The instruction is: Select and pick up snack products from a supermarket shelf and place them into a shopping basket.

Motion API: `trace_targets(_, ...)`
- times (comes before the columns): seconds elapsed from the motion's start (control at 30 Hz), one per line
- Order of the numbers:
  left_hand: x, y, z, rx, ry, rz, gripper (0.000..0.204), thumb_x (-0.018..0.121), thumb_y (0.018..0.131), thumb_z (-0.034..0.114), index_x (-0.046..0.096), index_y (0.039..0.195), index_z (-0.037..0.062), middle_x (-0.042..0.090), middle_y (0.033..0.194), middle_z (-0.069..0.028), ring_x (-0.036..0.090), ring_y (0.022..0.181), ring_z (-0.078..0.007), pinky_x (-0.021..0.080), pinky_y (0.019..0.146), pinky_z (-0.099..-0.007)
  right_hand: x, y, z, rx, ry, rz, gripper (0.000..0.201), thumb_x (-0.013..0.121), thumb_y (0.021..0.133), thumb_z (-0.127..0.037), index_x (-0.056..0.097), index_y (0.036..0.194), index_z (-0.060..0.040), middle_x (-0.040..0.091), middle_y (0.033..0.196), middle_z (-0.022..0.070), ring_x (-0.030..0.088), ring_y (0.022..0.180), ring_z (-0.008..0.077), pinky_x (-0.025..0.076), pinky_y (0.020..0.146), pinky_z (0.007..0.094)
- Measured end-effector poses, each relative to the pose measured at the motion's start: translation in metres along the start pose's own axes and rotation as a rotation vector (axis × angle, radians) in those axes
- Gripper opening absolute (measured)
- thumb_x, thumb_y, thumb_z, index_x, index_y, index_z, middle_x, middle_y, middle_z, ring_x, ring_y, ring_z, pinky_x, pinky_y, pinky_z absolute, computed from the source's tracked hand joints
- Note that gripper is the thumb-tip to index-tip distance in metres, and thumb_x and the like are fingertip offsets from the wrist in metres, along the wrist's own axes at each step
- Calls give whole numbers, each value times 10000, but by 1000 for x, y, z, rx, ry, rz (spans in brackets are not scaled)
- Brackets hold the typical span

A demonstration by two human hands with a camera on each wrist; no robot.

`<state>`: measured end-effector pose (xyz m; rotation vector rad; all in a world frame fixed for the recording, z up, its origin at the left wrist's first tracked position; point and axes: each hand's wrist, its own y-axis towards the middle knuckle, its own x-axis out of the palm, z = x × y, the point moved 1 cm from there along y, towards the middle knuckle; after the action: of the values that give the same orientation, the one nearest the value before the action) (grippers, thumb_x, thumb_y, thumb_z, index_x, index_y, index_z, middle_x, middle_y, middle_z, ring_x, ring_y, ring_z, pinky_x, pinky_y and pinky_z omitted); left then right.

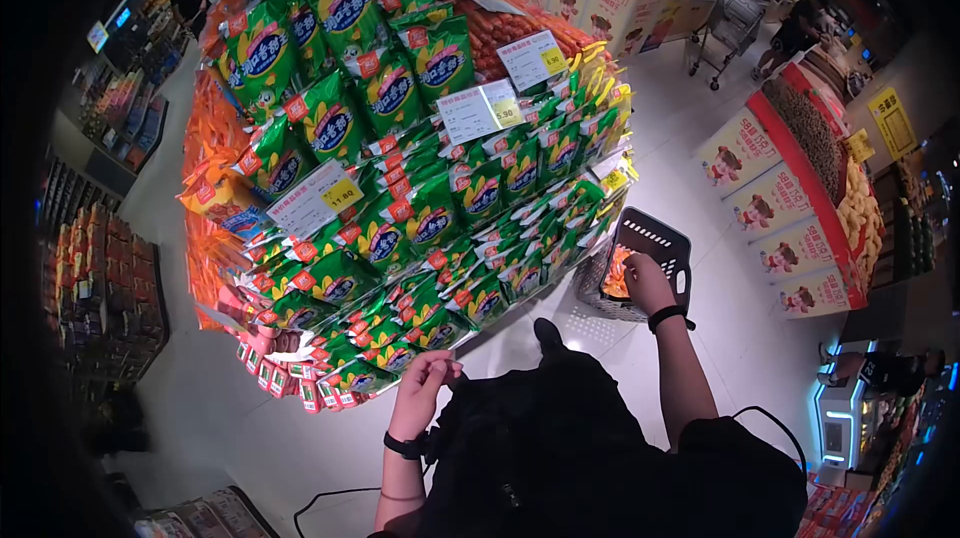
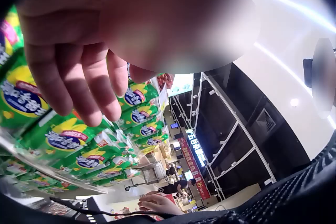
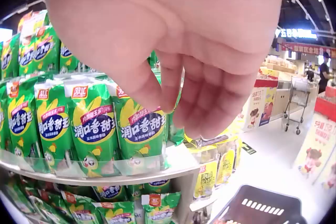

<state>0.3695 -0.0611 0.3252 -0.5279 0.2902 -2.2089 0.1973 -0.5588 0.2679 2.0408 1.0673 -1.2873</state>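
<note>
My right hand [image 1: 650, 284] hangs over a dark plastic shopping basket [image 1: 653, 224], its fingers loosely bent and nothing visible in them. Inside the basket lie orange-coloured packages [image 1: 615, 281], partly hidden by the basket wall and the hand. Green bags of corn-flavoured sausages [image 3: 94, 129] stand in rows beside that hand in the right wrist view. My left hand [image 1: 420, 396] is near the display's lower front edge, fingers relaxed and holding nothing. Close behind its fingers, more green sausage bags [image 2: 65, 134] show in the left wrist view.
The tiered display carries price cards [image 1: 480, 110] and red sausages [image 1: 440, 8] in netting at the top. To the right stands a red-and-white promotional bin [image 1: 765, 208] of loose goods. A shopping cart [image 1: 735, 23] and a person [image 1: 800, 33] are farther back.
</note>
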Motion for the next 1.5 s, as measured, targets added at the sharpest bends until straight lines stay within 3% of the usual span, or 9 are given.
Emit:
trace_targets(0.2, 119, 47, 19, -53, 91, -54, 304, 565, 1189, 187, 637, 1423, 6, 769, 1245, -132, 748, 1172, -229, 584, 1072, -377, -36, 80, 10, -28, 455, 132, 199, 708, 1063, -120, 727, 1221, 1, 749, 1061, 153, 760, 929, 269, 618, 821, 380)
trace_targets(0.4, 191, 53, 20, -77, 188, 39, 310, 587, 1177, 183, 640, 1425, 3, 771, 1254, -128, 741, 1176, -223, 570, 1080, -376, -72, 195, 3, -200, 678, 205, 381, 679, 1042, -77, 614, 1414, -29, 671, 1316, 174, 747, 1032, 276, 607, 902, 394)
trace_targets(0.67, 250, 19, -4, -101, 113, 293, 293, 601, 1171, 180, 655, 1399, 4, 784, 1228, -127, 751, 1152, -210, 584, 1063, -372, -98, 279, -25, -474, 616, 156, 390, 711, 1013, -6, 630, 1391, -58, 623, 1299, 200, 689, 1147, 418, 575, 972, 465)
trace_targets(0.97, 254, 24, 5, 72, 167, 399, 271, 578, 1171, 125, 644, 1402, -3, 791, 1215, -108, 748, 1125, -182, 576, 1050, -349, -134, 248, -40, -709, 675, 75, 228, 667, 957, 96, 643, 1157, -13, 597, 1098, 166, 646, 1060, 397, 534, 915, 446)
trace_targets(1.03, 253, 31, 6, 92, 160, 326, 346, 619, 1156, 136, 592, 1477, 10, 742, 1358, -122, 698, 1257, -196, 527, 1104, -354, -162, 222, -52, -746, 728, 58, 211, 670, 951, 89, 644, 1138, -6, 597, 1080, 144, 653, 978, 333, 530, 831, 395)
trace_targets(1.27, 313, 76, 66, 592, 882, 469, 661, 796, 1028, 153, 491, 1602, 29, 647, 1523, -125, 618, 1428, -275, 483, 1197, -417, -204, 113, -88, -858, 1032, -147, 165, 737, 973, 2, 673, 1123, -21, 636, 1057, 124, 660, 933, 281, 536, 788, 358)
trace_targets(1.37, 313, 79, 71, 262, 505, 143, 610, 810, 1020, 133, 545, 1558, 18, 704, 1439, -107, 673, 1345, -240, 531, 1151, -412, -184, 81, -91, -762, 1203, -300, 157, 767, 1002, -48, 670, 1125, -34, 628, 1055, 104, 651, 949, 280, 525, 808, 359)
trace_targets(1.4, 312, 79, 70, 238, 460, 133, 571, 820, 1018, 126, 581, 1523, 9, 734, 1386, -93, 703, 1279, -206, 565, 1111, -394, -174, 79, -91, -793, 1232, -247, 248, 770, 1025, -69, 648, 1241, -43, 633, 1067, 64, 631, 864, 174, 506, 752, 309)
trace_targets(1.5, 315, 80, 66, 135, 217, 108, 552, 804, 1037, 130, 576, 1525, 8, 722, 1407, -99, 696, 1285, -191, 565, 1110, -378, -161, 68, -79, -326, 1433, -500, 409, 777, 1049, -106, 587, 1406, -47, 651, 1124, 33, 573, 779, 54, 478, 690, 245)
